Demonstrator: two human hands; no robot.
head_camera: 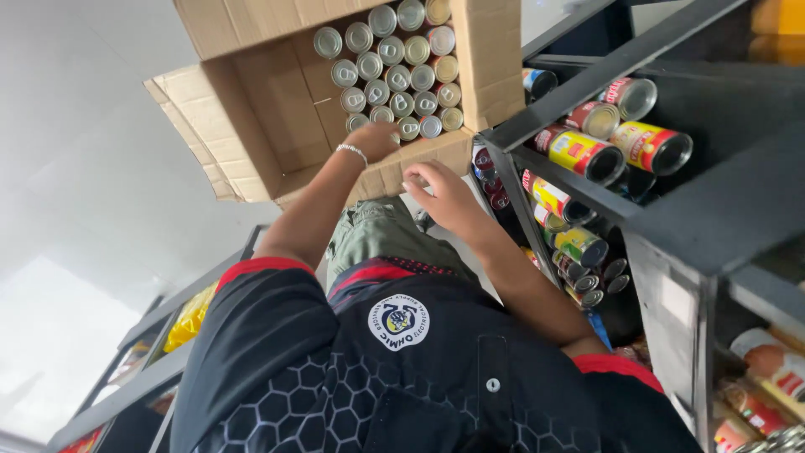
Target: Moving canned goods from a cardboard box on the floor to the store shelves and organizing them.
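An open cardboard box lies on the floor in front of me, packed with several silver-topped cans. My left hand, with a beaded bracelet on the wrist, reaches into the box's near row of cans. Its fingers are hidden among the cans, so I cannot see a grip. My right hand lies on the box's near wall, fingers curled over its edge. My dark red-trimmed shirt and green trousers fill the lower part of the view.
A dark metal shelf rack stands to the right, holding red-and-yellow labelled cans lying on their sides. More packaged goods sit on its lower shelves. Another rack with yellow packets is at lower left. Pale floor spreads to the left.
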